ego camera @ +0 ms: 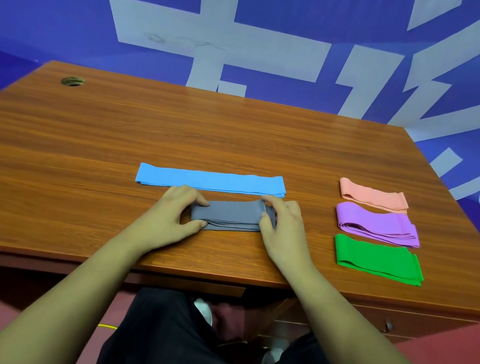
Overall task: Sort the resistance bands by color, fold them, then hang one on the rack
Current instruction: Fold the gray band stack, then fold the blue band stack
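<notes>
grey band (232, 216): long side runs left to right | left grip (175, 213) pinches left end | right grip (283, 228) holds right end

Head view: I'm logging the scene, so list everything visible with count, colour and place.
grey band: 1, grey, folded, desk centre
blue band: 1, blue, flat, just behind the grey band
pink band: 1, pink, folded, far end of a column on the right
purple band: 1, purple, folded, middle of that column
green band: 1, green, folded, near end of that column
desk: 1, brown wood, under the bands
cable hole: 1, dark, desk's far left corner
banner: 1, blue with white characters, behind desk
left hand: 1, grips grey band's left end
right hand: 1, grips grey band's right end
</notes>
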The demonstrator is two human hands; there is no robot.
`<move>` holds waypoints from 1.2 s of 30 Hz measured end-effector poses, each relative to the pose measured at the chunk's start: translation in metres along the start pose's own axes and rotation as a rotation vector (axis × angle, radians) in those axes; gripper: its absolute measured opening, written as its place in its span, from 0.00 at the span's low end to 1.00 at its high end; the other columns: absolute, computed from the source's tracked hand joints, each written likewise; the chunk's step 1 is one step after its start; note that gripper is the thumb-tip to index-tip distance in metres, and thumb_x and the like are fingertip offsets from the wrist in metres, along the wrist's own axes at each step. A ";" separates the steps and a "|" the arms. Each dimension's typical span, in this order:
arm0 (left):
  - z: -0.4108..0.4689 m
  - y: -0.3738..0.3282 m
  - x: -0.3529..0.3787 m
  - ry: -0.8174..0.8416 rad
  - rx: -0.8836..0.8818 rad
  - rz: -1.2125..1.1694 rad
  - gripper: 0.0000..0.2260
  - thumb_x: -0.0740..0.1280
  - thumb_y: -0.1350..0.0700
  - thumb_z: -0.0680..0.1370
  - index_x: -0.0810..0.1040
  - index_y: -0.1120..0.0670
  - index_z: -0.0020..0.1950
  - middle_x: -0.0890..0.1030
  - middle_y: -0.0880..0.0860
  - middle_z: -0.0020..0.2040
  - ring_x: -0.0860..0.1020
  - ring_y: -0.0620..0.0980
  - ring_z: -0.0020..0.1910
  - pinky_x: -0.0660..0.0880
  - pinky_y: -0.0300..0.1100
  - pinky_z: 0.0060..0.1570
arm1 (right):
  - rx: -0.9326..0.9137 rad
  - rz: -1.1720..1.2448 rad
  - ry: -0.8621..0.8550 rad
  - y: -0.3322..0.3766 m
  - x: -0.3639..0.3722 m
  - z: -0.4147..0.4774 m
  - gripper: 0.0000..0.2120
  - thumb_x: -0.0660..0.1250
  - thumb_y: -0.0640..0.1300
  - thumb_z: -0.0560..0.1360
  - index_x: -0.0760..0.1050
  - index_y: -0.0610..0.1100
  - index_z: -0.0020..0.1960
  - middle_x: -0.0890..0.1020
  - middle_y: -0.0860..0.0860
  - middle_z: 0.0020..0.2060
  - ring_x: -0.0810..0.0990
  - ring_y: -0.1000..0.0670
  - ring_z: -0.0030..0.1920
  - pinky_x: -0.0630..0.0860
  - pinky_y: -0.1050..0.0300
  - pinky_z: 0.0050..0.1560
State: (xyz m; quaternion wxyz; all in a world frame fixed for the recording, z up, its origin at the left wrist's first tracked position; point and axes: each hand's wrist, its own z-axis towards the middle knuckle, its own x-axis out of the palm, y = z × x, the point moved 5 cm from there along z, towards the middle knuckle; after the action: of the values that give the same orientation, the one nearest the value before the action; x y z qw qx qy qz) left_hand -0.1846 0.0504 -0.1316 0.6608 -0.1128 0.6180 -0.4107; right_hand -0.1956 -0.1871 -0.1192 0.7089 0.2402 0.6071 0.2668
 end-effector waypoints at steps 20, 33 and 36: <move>0.012 0.098 -0.075 -0.360 -0.767 0.221 0.18 0.67 0.44 0.73 0.79 0.57 0.52 0.81 0.60 0.52 0.74 0.62 0.57 0.67 0.50 0.59 | -0.337 -0.245 0.380 0.112 0.069 0.054 0.18 0.59 0.49 0.81 0.76 0.40 0.65 0.77 0.45 0.64 0.74 0.45 0.65 0.70 0.50 0.64; 0.030 0.062 -0.073 -0.402 -0.616 -0.015 0.08 0.66 0.60 0.74 0.70 0.56 0.50 0.79 0.53 0.43 0.77 0.57 0.43 0.68 0.46 0.37 | -0.194 -0.088 0.382 0.099 0.080 0.065 0.14 0.60 0.51 0.80 0.80 0.43 0.51 0.83 0.48 0.50 0.79 0.47 0.52 0.75 0.50 0.56; 0.036 0.039 -0.077 -0.460 -0.421 -0.207 0.09 0.68 0.60 0.73 0.71 0.55 0.50 0.78 0.50 0.40 0.78 0.49 0.36 0.73 0.42 0.33 | -0.011 0.235 0.259 0.098 0.072 0.080 0.14 0.62 0.51 0.79 0.81 0.42 0.47 0.83 0.50 0.44 0.80 0.50 0.47 0.76 0.51 0.54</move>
State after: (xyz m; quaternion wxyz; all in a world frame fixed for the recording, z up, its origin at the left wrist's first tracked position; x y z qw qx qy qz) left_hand -0.1282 0.1149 -0.0935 0.7002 -0.3988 0.5090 -0.3026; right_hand -0.1164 -0.0678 -0.0948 0.5898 0.2695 0.6597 0.3800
